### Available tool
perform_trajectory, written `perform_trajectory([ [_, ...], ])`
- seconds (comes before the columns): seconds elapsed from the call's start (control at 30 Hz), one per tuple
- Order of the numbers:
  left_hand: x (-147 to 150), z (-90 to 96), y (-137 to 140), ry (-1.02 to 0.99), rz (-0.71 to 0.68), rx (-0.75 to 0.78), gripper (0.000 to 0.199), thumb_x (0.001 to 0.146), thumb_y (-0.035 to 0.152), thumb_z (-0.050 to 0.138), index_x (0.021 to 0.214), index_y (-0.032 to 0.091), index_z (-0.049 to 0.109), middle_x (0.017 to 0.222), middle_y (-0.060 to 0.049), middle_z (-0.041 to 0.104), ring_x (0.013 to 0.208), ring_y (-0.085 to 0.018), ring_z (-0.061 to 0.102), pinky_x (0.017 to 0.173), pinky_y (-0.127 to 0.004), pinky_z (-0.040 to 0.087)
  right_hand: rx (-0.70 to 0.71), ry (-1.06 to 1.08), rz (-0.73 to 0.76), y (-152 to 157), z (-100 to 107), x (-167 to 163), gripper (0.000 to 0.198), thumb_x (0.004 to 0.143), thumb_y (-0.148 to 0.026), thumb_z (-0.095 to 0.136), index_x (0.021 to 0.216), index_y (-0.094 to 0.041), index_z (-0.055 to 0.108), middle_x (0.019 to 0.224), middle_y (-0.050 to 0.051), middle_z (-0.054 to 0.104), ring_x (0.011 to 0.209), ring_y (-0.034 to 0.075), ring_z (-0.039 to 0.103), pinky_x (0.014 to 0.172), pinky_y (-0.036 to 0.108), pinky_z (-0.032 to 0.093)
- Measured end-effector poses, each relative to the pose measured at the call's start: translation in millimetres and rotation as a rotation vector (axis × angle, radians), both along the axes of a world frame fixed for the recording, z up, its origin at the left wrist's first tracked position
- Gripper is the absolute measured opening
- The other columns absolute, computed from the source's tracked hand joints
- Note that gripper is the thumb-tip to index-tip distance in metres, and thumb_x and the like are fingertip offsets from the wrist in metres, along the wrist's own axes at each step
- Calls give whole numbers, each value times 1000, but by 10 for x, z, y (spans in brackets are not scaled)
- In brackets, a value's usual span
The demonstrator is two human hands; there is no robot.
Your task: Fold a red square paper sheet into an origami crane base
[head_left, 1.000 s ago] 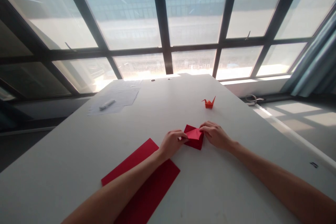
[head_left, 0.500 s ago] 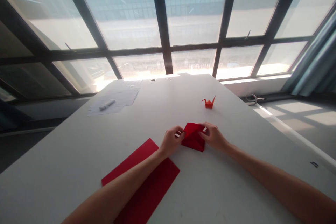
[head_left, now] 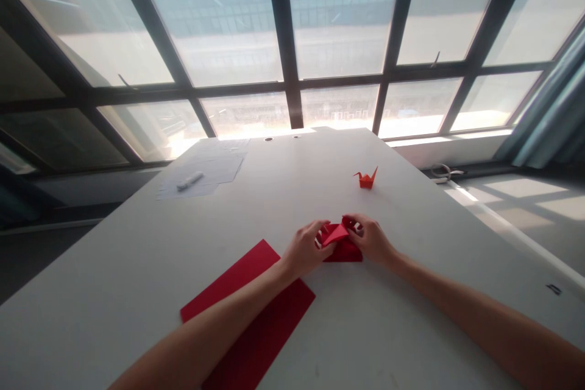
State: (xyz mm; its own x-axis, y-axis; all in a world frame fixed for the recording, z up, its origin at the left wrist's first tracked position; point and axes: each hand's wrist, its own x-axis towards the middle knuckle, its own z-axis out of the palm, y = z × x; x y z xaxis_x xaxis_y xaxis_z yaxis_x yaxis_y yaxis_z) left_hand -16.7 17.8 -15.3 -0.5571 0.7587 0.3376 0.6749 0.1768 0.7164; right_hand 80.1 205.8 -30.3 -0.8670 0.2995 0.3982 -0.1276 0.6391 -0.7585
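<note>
A folded piece of red paper (head_left: pixel 342 251) lies on the table between my hands, with a lighter flap raised in its middle. My left hand (head_left: pixel 307 247) grips its left side, thumb at the front and fingers behind. On the right, my right hand (head_left: pixel 369 237) pinches the upper right part of the same paper. Some fingertips are hidden behind the folds. Under my left forearm is a larger red sheet or stack of red paper (head_left: pixel 269 317). Beyond my hands stands a small orange-red paper crane (head_left: pixel 366 180).
White sheets of paper (head_left: pixel 219 161) lie at the far left of the white table (head_left: pixel 292 183), with a white marker-like object (head_left: pixel 190 181) on them. A small dark item (head_left: pixel 554 289) is near the right edge. Large windows (head_left: pixel 338 18) rise behind the table.
The red paper between my hands has turned slightly, and a flap now stands up in its middle. My left hand has moved a little right and around the paper's left side.
</note>
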Motion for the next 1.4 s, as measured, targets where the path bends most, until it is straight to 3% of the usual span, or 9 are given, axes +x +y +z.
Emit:
perform_trajectory([
  [0.17,39,52,-15,103,-41,-42,28,83,23,64,110,20,66,93,-5,67,69,-12,60,64,-21,50,-2,-9,33,-27,22,6,33,86,-23,56,118,-18,66,109,10,71,92,23,65,83,37,53],
  [0.3,13,8,11,68,41,-10,13,84,14,53,87,17,65,80,-3,66,67,-13,59,65,-22,49,32,-24,66,-86,22,47,49,82,-28,64,130,-19,57,117,11,68,101,26,63,92,41,50],
  [0.47,-42,-6,56,-176,160,154,34,78,10,54,111,18,58,95,-4,70,79,-15,65,73,-25,52,217,-6,70,-112,-10,68,67,78,-20,66,142,-23,46,127,11,62,115,28,55,102,45,41],
  [0.6,-72,37,66,-375,215,198,50,72,7,52,121,15,50,99,-6,70,79,-15,65,70,-25,53,273,31,69,-81,-21,46,63,83,-20,61,144,-24,43,128,11,61,117,27,54,103,46,39],
  [0.73,-102,51,62,-428,232,211,48,70,8,52,117,12,57,99,-7,70,82,-16,65,74,-26,52,328,62,91,-61,-15,38,55,85,-18,59,138,-24,49,123,10,64,115,26,55,102,45,40],
  [0.97,-131,28,77,-485,223,134,19,78,20,50,79,11,67,75,-4,69,63,-14,59,58,-23,47,461,41,129,-37,-6,55,43,90,-17,54,132,-25,57,131,9,62,121,27,55,104,46,39],
  [1.1,-166,18,70,-426,262,152,31,78,17,51,104,12,67,94,-7,72,79,-18,66,69,-25,52,495,17,177,-30,11,65,40,90,-17,54,128,-27,61,132,8,63,121,26,56,105,47,40],
  [1.2,-177,13,43,-273,308,146,53,77,13,55,130,16,55,110,-8,71,93,-19,67,83,-29,53,506,1,199,-28,24,68,37,91,-18,54,126,-28,62,131,6,63,122,26,56,106,46,39],
  [1.4,-99,28,8,-96,218,-3,47,82,26,63,128,18,58,95,-6,73,76,-18,67,73,-28,53,497,5,205,-18,38,51,36,91,-20,56,126,-27,62,127,7,65,119,26,58,103,45,41],
])
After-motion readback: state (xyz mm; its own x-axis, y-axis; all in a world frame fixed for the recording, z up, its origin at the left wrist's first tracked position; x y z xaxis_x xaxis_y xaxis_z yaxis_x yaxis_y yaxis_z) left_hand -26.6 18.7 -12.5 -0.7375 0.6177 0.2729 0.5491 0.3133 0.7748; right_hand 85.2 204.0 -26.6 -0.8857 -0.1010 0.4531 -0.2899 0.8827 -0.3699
